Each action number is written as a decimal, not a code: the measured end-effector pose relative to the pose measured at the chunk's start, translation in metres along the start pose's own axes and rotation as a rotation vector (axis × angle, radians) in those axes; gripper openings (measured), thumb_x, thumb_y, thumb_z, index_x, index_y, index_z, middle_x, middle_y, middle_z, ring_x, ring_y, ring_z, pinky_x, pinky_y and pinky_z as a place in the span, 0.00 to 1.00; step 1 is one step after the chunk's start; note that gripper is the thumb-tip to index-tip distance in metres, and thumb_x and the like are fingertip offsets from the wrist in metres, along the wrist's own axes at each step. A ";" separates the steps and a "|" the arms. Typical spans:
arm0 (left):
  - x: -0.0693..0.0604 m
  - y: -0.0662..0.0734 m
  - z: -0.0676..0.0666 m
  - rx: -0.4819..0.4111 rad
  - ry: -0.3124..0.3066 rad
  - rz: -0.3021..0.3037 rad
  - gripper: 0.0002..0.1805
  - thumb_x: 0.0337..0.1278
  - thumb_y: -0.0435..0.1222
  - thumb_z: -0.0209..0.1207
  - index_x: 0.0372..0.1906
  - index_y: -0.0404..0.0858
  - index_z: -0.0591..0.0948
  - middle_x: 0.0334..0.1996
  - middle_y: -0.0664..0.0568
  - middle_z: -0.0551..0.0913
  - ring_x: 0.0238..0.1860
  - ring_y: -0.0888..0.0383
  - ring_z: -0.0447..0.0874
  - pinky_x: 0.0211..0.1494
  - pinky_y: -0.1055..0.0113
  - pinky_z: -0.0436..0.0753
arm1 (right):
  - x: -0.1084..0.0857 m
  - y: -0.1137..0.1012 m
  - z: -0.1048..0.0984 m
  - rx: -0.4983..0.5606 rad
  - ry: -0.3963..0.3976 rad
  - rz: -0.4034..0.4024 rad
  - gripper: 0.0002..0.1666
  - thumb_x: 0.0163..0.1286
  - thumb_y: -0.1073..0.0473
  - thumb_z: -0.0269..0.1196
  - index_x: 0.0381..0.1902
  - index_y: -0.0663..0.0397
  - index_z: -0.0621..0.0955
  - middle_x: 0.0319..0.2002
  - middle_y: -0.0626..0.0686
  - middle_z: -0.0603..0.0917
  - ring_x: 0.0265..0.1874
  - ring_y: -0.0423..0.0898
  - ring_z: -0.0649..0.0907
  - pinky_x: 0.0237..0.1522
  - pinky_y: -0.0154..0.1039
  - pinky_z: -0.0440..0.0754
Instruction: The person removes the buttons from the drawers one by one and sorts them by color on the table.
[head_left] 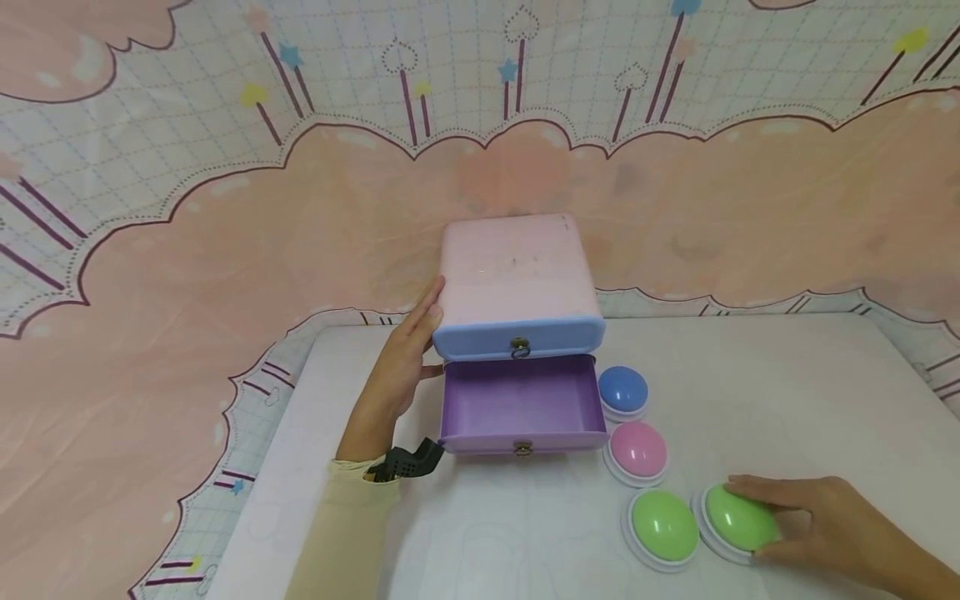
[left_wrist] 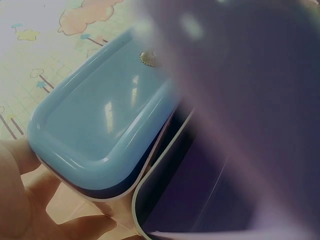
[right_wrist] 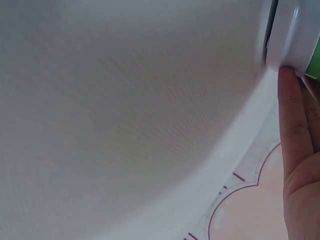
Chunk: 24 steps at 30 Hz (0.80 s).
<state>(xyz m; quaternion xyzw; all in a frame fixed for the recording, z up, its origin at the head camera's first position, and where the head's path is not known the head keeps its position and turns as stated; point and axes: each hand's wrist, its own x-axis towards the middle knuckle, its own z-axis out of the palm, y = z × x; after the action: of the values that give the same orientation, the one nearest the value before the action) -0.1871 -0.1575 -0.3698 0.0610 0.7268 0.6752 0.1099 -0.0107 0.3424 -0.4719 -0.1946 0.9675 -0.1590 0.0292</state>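
A small cabinet (head_left: 517,267) with a pink top has its blue upper drawer (head_left: 480,340) closed and its purple lower drawer (head_left: 521,400) pulled out, with nothing inside. My left hand (head_left: 397,358) rests along the cabinet's left side; in the left wrist view its fingers (left_wrist: 45,185) lie beside the blue drawer front (left_wrist: 95,120). At the lower right, my right hand (head_left: 840,521) grips a green dome light (head_left: 741,517) with a white base, thumb and fingers on its edge. The right wrist view shows fingers (right_wrist: 295,120) against the white base (right_wrist: 290,35).
Right of the drawer stand a blue dome light (head_left: 623,389) and a pink dome light (head_left: 638,449). Another green dome light (head_left: 664,525) is just left of the held one. A patterned cloth (head_left: 375,208) hangs behind the white table (head_left: 750,400).
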 end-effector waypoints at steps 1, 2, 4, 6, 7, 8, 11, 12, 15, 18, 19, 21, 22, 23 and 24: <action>0.000 0.000 0.000 0.000 0.000 0.001 0.26 0.76 0.60 0.47 0.74 0.78 0.61 0.81 0.72 0.47 0.80 0.38 0.53 0.65 0.27 0.69 | 0.000 0.000 0.000 -0.004 -0.003 -0.001 0.46 0.43 0.22 0.71 0.61 0.28 0.84 0.56 0.35 0.87 0.54 0.26 0.82 0.45 0.27 0.84; 0.000 0.000 0.000 0.000 0.000 0.001 0.26 0.75 0.60 0.47 0.74 0.78 0.61 0.81 0.72 0.47 0.80 0.38 0.53 0.65 0.27 0.69 | 0.000 0.000 0.000 -0.013 -0.012 0.000 0.46 0.44 0.21 0.70 0.62 0.28 0.83 0.56 0.35 0.87 0.54 0.26 0.82 0.45 0.28 0.84; 0.001 -0.001 0.000 0.001 0.000 0.002 0.26 0.76 0.61 0.47 0.74 0.79 0.61 0.81 0.72 0.47 0.80 0.38 0.53 0.65 0.26 0.69 | 0.001 -0.001 0.001 -0.022 -0.030 0.010 0.47 0.44 0.20 0.69 0.62 0.28 0.83 0.56 0.35 0.87 0.55 0.28 0.83 0.45 0.29 0.85; 0.001 -0.001 0.000 0.001 0.001 0.003 0.26 0.76 0.60 0.46 0.74 0.79 0.61 0.81 0.72 0.47 0.80 0.38 0.54 0.65 0.27 0.69 | 0.001 -0.001 0.001 -0.036 -0.040 0.014 0.47 0.44 0.19 0.68 0.62 0.27 0.83 0.57 0.35 0.86 0.55 0.29 0.84 0.45 0.31 0.86; 0.001 -0.001 0.000 0.002 0.002 0.002 0.26 0.76 0.61 0.46 0.74 0.79 0.61 0.81 0.72 0.47 0.80 0.38 0.54 0.65 0.27 0.69 | 0.001 -0.001 0.001 -0.038 -0.041 0.011 0.47 0.44 0.19 0.68 0.62 0.27 0.83 0.57 0.35 0.86 0.54 0.29 0.84 0.44 0.31 0.86; 0.001 -0.001 0.000 0.002 0.003 0.001 0.26 0.76 0.61 0.46 0.74 0.79 0.61 0.81 0.72 0.48 0.80 0.38 0.54 0.65 0.27 0.69 | 0.001 -0.001 0.000 -0.034 -0.036 0.001 0.47 0.44 0.19 0.68 0.62 0.28 0.83 0.57 0.35 0.86 0.55 0.29 0.83 0.44 0.30 0.86; 0.000 -0.001 0.000 0.003 0.004 0.002 0.25 0.76 0.61 0.46 0.74 0.79 0.62 0.81 0.72 0.48 0.80 0.39 0.55 0.65 0.27 0.70 | 0.001 -0.002 0.000 -0.032 -0.009 -0.009 0.47 0.43 0.21 0.70 0.61 0.29 0.84 0.56 0.37 0.87 0.54 0.30 0.84 0.44 0.31 0.86; 0.000 -0.001 0.000 0.003 0.003 0.001 0.26 0.76 0.61 0.46 0.74 0.79 0.61 0.81 0.72 0.48 0.80 0.39 0.55 0.65 0.27 0.70 | 0.001 -0.002 -0.001 -0.023 -0.026 0.003 0.48 0.43 0.21 0.70 0.62 0.30 0.84 0.57 0.38 0.87 0.55 0.32 0.84 0.45 0.32 0.86; 0.000 -0.001 0.000 0.000 0.001 0.003 0.26 0.76 0.60 0.47 0.74 0.79 0.61 0.81 0.72 0.47 0.80 0.39 0.54 0.65 0.27 0.70 | 0.003 -0.004 -0.003 -0.005 -0.114 0.075 0.50 0.44 0.19 0.68 0.64 0.32 0.82 0.60 0.39 0.86 0.58 0.40 0.85 0.47 0.38 0.88; 0.000 0.000 0.000 -0.004 0.000 0.002 0.26 0.76 0.60 0.47 0.74 0.79 0.61 0.81 0.72 0.47 0.80 0.39 0.54 0.65 0.27 0.70 | 0.008 -0.007 -0.005 0.015 -0.172 0.129 0.51 0.47 0.18 0.66 0.66 0.33 0.80 0.61 0.40 0.84 0.60 0.46 0.84 0.49 0.42 0.88; 0.000 -0.001 0.000 -0.005 0.001 0.002 0.26 0.76 0.60 0.47 0.74 0.79 0.62 0.81 0.72 0.47 0.80 0.39 0.54 0.65 0.28 0.70 | 0.010 -0.008 -0.006 0.016 -0.161 0.128 0.50 0.47 0.18 0.66 0.66 0.34 0.81 0.61 0.39 0.85 0.60 0.45 0.84 0.49 0.41 0.88; 0.000 0.000 -0.001 -0.004 0.002 0.001 0.25 0.76 0.60 0.47 0.74 0.79 0.62 0.81 0.72 0.47 0.80 0.39 0.54 0.65 0.28 0.70 | 0.014 -0.011 -0.007 0.020 -0.125 0.111 0.48 0.49 0.19 0.66 0.64 0.34 0.82 0.59 0.38 0.86 0.58 0.42 0.85 0.49 0.39 0.87; 0.001 0.000 -0.001 -0.004 0.002 0.002 0.25 0.76 0.60 0.47 0.73 0.79 0.62 0.81 0.72 0.47 0.80 0.39 0.54 0.65 0.28 0.70 | 0.016 -0.013 -0.008 0.018 -0.101 0.098 0.47 0.49 0.19 0.66 0.63 0.33 0.83 0.58 0.37 0.86 0.58 0.39 0.85 0.48 0.37 0.87; 0.001 0.000 -0.001 -0.003 0.002 0.002 0.25 0.76 0.60 0.47 0.74 0.79 0.62 0.81 0.73 0.47 0.80 0.39 0.54 0.65 0.27 0.70 | 0.018 -0.016 -0.008 0.023 -0.076 0.078 0.45 0.50 0.20 0.67 0.62 0.33 0.83 0.57 0.37 0.87 0.57 0.38 0.85 0.48 0.35 0.87; 0.001 0.000 0.000 -0.002 0.002 0.003 0.25 0.76 0.60 0.47 0.74 0.79 0.62 0.81 0.73 0.47 0.80 0.39 0.54 0.65 0.27 0.70 | 0.021 -0.018 -0.009 0.027 -0.053 0.055 0.43 0.51 0.22 0.68 0.62 0.32 0.84 0.56 0.36 0.87 0.56 0.37 0.85 0.47 0.34 0.87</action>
<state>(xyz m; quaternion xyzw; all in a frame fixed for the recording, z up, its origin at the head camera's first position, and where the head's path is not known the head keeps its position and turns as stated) -0.1877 -0.1579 -0.3701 0.0613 0.7262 0.6761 0.1082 -0.0244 0.3212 -0.4576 -0.1715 0.9691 -0.1659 0.0619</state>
